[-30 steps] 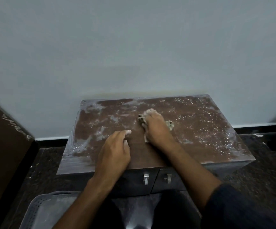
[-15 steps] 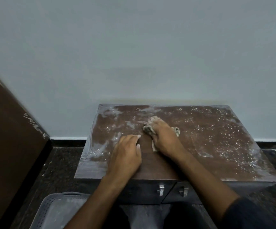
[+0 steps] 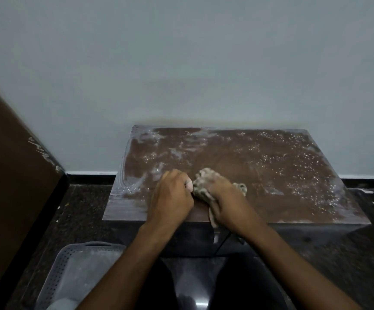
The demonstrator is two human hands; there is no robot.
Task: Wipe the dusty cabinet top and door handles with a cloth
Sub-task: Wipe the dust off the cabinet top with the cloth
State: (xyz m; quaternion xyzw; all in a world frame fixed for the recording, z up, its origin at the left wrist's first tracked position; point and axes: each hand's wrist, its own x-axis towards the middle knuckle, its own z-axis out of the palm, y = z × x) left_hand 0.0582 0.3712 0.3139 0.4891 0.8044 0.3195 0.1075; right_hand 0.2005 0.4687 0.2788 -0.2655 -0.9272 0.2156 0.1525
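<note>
Brown wood of the cabinet top (image 3: pixel 260 166) shows through pale dust, and my cloth (image 3: pixel 200 186) sits near its front edge.

My right hand (image 3: pixel 223 198) presses down on the crumpled beige cloth, fingers curled over it, one end trailing past the front edge. My left hand (image 3: pixel 170 198) rests just beside it with fingers curled under, holding nothing. Dust lies thick along the left and back edges and speckles the right half. Handles are hidden behind my arms. A grey perforated basket (image 3: pixel 69 265) stands on the floor at lower left.
</note>
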